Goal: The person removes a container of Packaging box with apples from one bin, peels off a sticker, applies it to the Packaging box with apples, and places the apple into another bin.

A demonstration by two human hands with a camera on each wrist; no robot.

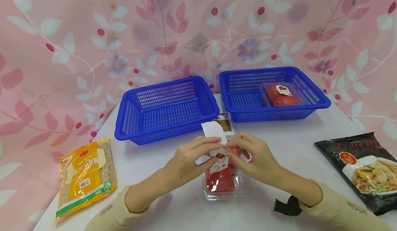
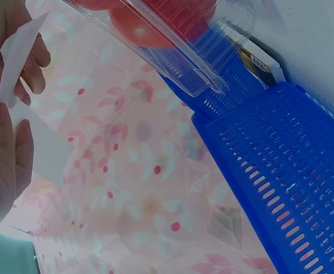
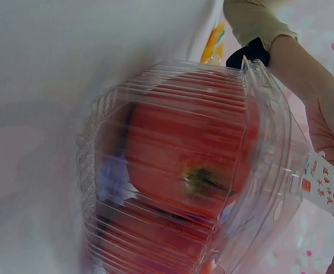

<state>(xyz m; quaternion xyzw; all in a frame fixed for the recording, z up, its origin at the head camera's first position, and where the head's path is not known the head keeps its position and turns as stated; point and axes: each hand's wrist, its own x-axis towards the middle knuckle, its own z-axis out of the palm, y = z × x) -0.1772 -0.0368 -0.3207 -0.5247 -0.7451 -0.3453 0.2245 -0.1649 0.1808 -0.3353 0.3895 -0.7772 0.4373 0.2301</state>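
Note:
In the head view my left hand (image 1: pixel 193 160) and my right hand (image 1: pixel 254 155) meet over a clear plastic box of tomatoes (image 1: pixel 220 184). Between their fingertips they pinch a paper label (image 1: pixel 214 129), a white strip with a printed part showing a red fruit. The strip's blank side (image 2: pixel 19 57) faces the left wrist view, creased where the fingers hold it. The right wrist view shows the printed label (image 3: pixel 321 182) beside the box's ribbed wall, with red tomatoes (image 3: pixel 189 148) inside. Fingers cover part of the label.
Two blue baskets (image 1: pixel 167 136) stand behind; the right basket (image 1: pixel 279 113) holds another labelled tomato box (image 1: pixel 283 102). A small packet (image 1: pixel 227 127) lies near them. A yellow noodle bag (image 1: pixel 85 176) lies left, a black noodle bag (image 1: pixel 366 172) right. A black scrap (image 1: pixel 288 206) lies beside the right forearm.

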